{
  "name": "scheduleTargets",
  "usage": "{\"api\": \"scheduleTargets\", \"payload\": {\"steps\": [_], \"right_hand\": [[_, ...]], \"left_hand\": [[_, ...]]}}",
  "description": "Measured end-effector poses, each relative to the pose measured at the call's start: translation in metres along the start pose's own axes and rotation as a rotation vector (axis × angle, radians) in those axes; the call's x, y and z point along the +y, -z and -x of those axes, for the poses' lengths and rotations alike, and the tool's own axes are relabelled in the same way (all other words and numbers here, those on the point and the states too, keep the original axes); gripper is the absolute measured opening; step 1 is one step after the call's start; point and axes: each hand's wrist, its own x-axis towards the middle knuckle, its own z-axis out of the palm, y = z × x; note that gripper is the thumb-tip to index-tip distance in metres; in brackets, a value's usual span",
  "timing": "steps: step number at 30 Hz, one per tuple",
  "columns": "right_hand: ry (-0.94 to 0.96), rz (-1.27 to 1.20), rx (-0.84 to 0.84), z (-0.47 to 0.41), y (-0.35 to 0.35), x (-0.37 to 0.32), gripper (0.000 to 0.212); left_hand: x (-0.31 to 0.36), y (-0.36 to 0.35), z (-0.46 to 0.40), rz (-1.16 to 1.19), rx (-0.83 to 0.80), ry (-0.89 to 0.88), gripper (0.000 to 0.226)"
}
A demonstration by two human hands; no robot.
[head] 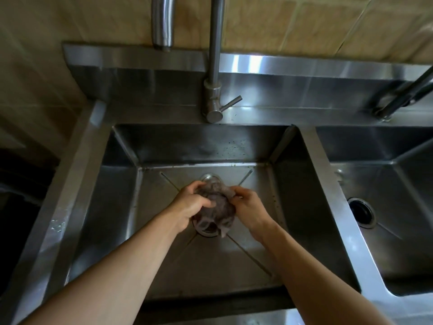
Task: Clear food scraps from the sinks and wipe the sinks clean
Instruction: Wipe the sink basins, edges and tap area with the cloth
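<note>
Both hands deep in the left sink (112, 184), left hand (191, 205) and right hand (246, 207) each with a closed grip on a wet grey cloth (216, 205) bunched between them, just above the drain (207, 231). Possibly wringing. Risk: loosened cloth or scraps dropping into the drain below. Walls well apart either side; tap (214, 66) beyond and above.

A stainless steel sink unit (77, 174) is standing against a tiled wall, holding a left basin (234, 261) and a right basin (398, 231) parted by a divider; small dark specks are clinging to the left basin's back wall (222, 148)
</note>
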Motion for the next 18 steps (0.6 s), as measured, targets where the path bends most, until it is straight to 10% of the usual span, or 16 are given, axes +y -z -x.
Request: {"api": "scheduleTargets", "payload": {"steps": [12,18], "right_hand": [[0.126,0.377,0.333,0.028,-0.004,-0.046,0.011],[0.025,0.055,0.486,0.048,-0.016,-0.065,0.021]], "left_hand": [[0.042,0.043,0.045,-0.349,0.009,-0.3,0.025],[0.066,0.052,0.055,-0.271,-0.114,-0.307,0.02]]}}
